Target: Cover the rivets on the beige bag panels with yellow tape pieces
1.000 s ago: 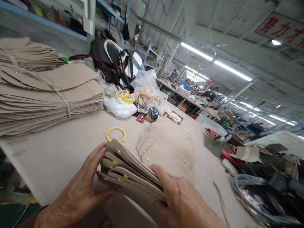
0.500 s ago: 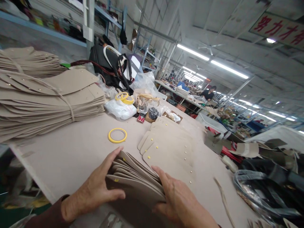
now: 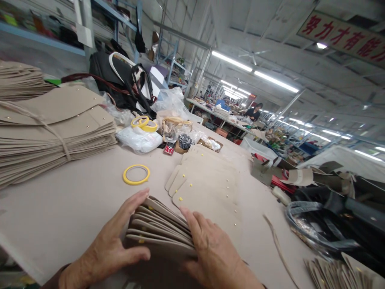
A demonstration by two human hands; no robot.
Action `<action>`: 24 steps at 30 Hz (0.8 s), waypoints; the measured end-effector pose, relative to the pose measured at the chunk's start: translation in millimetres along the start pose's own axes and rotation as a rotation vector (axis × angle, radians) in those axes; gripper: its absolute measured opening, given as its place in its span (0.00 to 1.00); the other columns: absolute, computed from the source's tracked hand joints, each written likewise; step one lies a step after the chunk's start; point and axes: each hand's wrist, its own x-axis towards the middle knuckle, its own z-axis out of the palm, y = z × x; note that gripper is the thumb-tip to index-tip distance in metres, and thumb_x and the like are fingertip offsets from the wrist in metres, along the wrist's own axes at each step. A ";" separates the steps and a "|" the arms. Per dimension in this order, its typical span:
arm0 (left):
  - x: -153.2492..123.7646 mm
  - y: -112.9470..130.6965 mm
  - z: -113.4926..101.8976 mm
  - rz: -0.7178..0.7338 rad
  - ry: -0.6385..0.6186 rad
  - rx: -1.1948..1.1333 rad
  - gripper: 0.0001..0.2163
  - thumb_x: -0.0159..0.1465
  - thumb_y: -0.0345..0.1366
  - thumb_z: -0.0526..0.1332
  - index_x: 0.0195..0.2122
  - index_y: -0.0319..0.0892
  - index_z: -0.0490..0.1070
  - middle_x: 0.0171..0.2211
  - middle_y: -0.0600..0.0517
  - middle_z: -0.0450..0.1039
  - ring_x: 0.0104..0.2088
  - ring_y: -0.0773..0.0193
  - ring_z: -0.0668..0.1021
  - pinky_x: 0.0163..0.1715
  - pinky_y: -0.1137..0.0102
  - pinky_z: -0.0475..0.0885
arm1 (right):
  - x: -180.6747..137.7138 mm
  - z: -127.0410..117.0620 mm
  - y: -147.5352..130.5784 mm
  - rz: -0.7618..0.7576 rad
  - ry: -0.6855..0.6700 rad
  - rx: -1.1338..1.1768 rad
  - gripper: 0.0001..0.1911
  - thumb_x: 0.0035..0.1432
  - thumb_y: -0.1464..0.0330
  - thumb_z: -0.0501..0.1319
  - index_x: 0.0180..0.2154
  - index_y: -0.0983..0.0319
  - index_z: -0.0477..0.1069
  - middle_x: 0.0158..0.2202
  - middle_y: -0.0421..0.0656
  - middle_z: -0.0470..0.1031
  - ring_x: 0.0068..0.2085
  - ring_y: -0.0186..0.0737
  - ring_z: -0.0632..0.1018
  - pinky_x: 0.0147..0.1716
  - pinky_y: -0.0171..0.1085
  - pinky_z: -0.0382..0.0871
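A bundle of beige flat panels (image 3: 162,227) with rounded corners and small yellow tabs stands on edge, its sheets fanned apart on the left. My left hand (image 3: 110,235) cups the left end, fingers at the far side and thumb along the near side. My right hand (image 3: 213,245) grips the right end between fingers and thumb; part of the thumb is in shadow. Just beyond the bundle, overlapping beige panels (image 3: 210,180) with yellow tabs and metal studs lie flat on the table (image 3: 87,208). A yellow tape roll (image 3: 136,175) lies beyond my left hand.
Tied stacks of panels (image 3: 51,136) occupy the left side. Plastic bags (image 3: 140,140), more tape rolls (image 3: 144,123) and small boxes (image 3: 210,143) sit at the back. On the right are a strip (image 3: 278,245), a wrapped coil (image 3: 313,230) and more panels (image 3: 337,273). A person (image 3: 253,112) is far off.
The camera view has turned slightly right, so most things appear shifted left. The bundle's sheets look a little more spread on the left. Both hands stay around the bundle.
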 end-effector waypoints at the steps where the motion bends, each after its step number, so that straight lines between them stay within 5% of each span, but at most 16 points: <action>1: 1.1 0.6 -0.9 0.000 0.000 0.027 0.44 0.55 0.56 0.70 0.69 0.55 0.53 0.69 0.45 0.56 0.67 0.43 0.63 0.65 0.51 0.61 | 0.1 0.2 0.8 0.003 0.011 0.009 0.58 0.47 0.67 0.74 0.72 0.55 0.44 0.63 0.55 0.66 0.55 0.62 0.74 0.55 0.56 0.70; 5: 3.6 2.7 -4.7 0.024 -0.003 0.128 0.32 0.59 0.49 0.69 0.63 0.54 0.62 0.68 0.48 0.58 0.66 0.49 0.67 0.64 0.57 0.66 | 0.5 -0.4 7.4 0.001 0.003 0.069 0.59 0.46 0.67 0.75 0.72 0.57 0.45 0.63 0.56 0.66 0.57 0.61 0.73 0.57 0.55 0.70; 11: 4.3 2.6 -5.8 0.032 0.015 0.164 0.28 0.55 0.40 0.70 0.56 0.51 0.66 0.65 0.47 0.62 0.63 0.47 0.70 0.62 0.56 0.70 | 1.9 5.8 17.9 -0.119 0.041 0.046 0.51 0.49 0.72 0.72 0.69 0.47 0.52 0.71 0.55 0.52 0.60 0.63 0.72 0.55 0.55 0.73; 15: 1.5 1.9 -3.3 0.045 0.005 0.149 0.26 0.52 0.40 0.72 0.51 0.49 0.67 0.64 0.47 0.63 0.64 0.47 0.68 0.61 0.59 0.71 | 4.3 7.9 18.4 -0.103 0.042 -0.003 0.48 0.48 0.73 0.70 0.68 0.52 0.56 0.70 0.57 0.56 0.58 0.65 0.74 0.54 0.57 0.73; 19: 2.1 3.0 -3.3 0.026 -0.010 0.140 0.34 0.52 0.39 0.73 0.59 0.50 0.62 0.65 0.45 0.62 0.63 0.47 0.69 0.61 0.58 0.71 | 5.6 11.0 19.0 -0.122 0.031 -0.029 0.41 0.49 0.76 0.66 0.65 0.54 0.62 0.68 0.56 0.59 0.58 0.63 0.74 0.55 0.55 0.74; 24: 6.3 5.1 -8.9 0.028 -0.025 0.111 0.33 0.53 0.40 0.73 0.59 0.51 0.63 0.67 0.44 0.58 0.65 0.45 0.66 0.62 0.54 0.68 | 3.5 20.3 23.9 -0.196 0.092 -0.018 0.46 0.49 0.77 0.64 0.68 0.51 0.57 0.65 0.54 0.66 0.55 0.62 0.77 0.50 0.56 0.77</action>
